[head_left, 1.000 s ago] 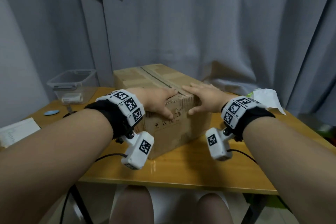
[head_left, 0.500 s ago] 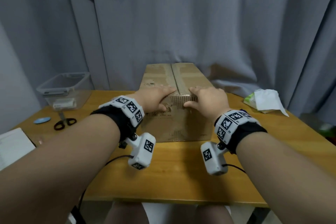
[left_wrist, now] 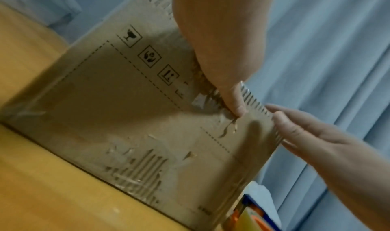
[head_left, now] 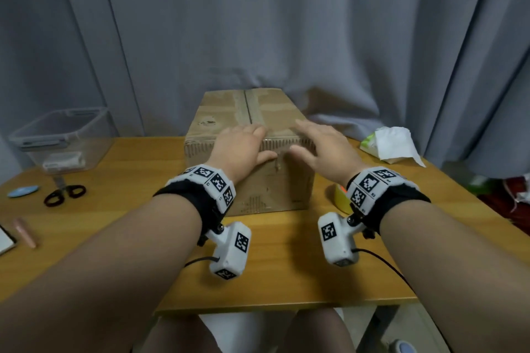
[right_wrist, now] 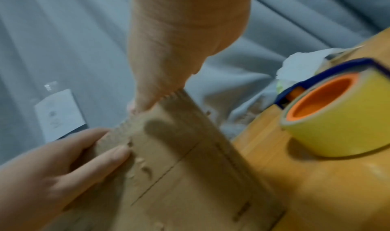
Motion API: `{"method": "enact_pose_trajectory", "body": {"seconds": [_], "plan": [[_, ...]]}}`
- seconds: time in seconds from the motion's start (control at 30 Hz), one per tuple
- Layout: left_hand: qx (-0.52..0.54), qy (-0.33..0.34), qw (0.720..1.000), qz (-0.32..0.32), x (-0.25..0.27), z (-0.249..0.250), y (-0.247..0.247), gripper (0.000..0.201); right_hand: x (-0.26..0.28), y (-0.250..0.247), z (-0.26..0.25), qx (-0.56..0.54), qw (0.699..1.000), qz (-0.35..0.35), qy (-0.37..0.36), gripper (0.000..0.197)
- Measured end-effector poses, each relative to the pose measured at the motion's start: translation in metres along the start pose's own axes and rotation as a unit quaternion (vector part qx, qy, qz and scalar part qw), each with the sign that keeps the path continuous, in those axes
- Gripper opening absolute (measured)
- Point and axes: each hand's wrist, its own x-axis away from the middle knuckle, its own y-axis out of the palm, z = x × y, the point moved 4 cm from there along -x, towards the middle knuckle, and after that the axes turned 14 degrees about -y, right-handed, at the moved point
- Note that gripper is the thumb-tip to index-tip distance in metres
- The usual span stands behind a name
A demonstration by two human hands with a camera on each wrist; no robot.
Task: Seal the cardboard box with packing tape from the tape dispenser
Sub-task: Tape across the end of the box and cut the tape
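Both flat, unclenched hands, left hand (head_left: 242, 146) and right hand (head_left: 321, 149), press the stiff, light-looking cardboard box (head_left: 258, 189); take the tape dispenser (right_wrist: 337, 117) by its frame

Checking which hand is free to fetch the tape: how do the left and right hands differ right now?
The left hand lies flat on the cardboard box, thumb down its front; the right hand hovers at the box's edge, fingers spread. The tape dispenser stands nearer the right hand. Both hold nothing.

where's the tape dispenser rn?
The tape dispenser sits on the table, right of the cardboard box; in the head view the right wrist mostly hides it.
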Motion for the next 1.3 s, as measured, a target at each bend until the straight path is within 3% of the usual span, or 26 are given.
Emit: {"method": "enact_pose_trajectory", "body": {"seconds": [0.07,0.2,0.37,0.43,0.53,0.6,0.7,0.77,0.87,0.93,1.07,1.23,1.3], "plan": [[-0.014,-0.016,1.000,0.013,0.004,0.002,0.004,0.068,0.017,0.002,0.027,-0.025,0.995,0.034,0.091,0.056],[-0.031,-0.058,0.997,0.050,0.012,0.006,0.007,0.076,0.046,0.029,0.069,0.017,0.972,-0.024,0.233,0.053],[0.017,-0.092,0.988,0.119,0.023,0.006,0.012,0.078,0.078,0.057,0.099,-0.040,0.894,-0.083,0.440,0.069],[0.034,-0.090,0.987,0.128,0.026,0.006,0.013,0.072,0.086,0.060,0.100,-0.052,0.880,-0.093,0.463,0.055],[0.043,-0.091,0.987,0.121,0.027,0.005,0.013,0.062,0.090,0.052,0.090,-0.028,0.889,-0.113,0.443,0.014],[0.059,-0.097,0.987,0.113,0.027,0.006,0.010,0.058,0.089,0.041,0.081,-0.034,0.900,-0.067,0.430,0.005],[0.096,-0.119,0.986,0.071,0.023,0.006,0.000,0.057,0.079,0.014,0.070,-0.074,0.898,0.117,0.418,0.028],[0.145,-0.138,0.979,0.030,0.019,0.005,-0.009,0.055,0.069,-0.010,0.060,-0.112,0.891,0.239,0.369,0.035],[0.291,-0.123,0.948,-0.017,0.013,0.006,-0.033,0.048,0.049,-0.049,0.037,-0.144,0.891,0.325,0.282,0.034],[0.365,-0.078,0.925,-0.070,0.012,0.013,-0.049,0.055,0.035,-0.067,0.020,-0.136,0.901,0.331,0.247,0.034],[0.372,-0.040,0.918,-0.133,0.009,0.021,-0.069,0.076,0.011,-0.085,-0.013,-0.141,0.911,0.334,0.197,0.035],[0.428,-0.013,0.896,-0.117,0.014,0.003,-0.087,0.051,-0.018,-0.094,-0.040,-0.212,0.928,0.276,0.136,0.059],[0.436,-0.023,0.892,-0.116,0.020,-0.012,-0.090,0.051,-0.029,-0.089,-0.048,-0.246,0.937,0.231,0.089,0.056]]}}
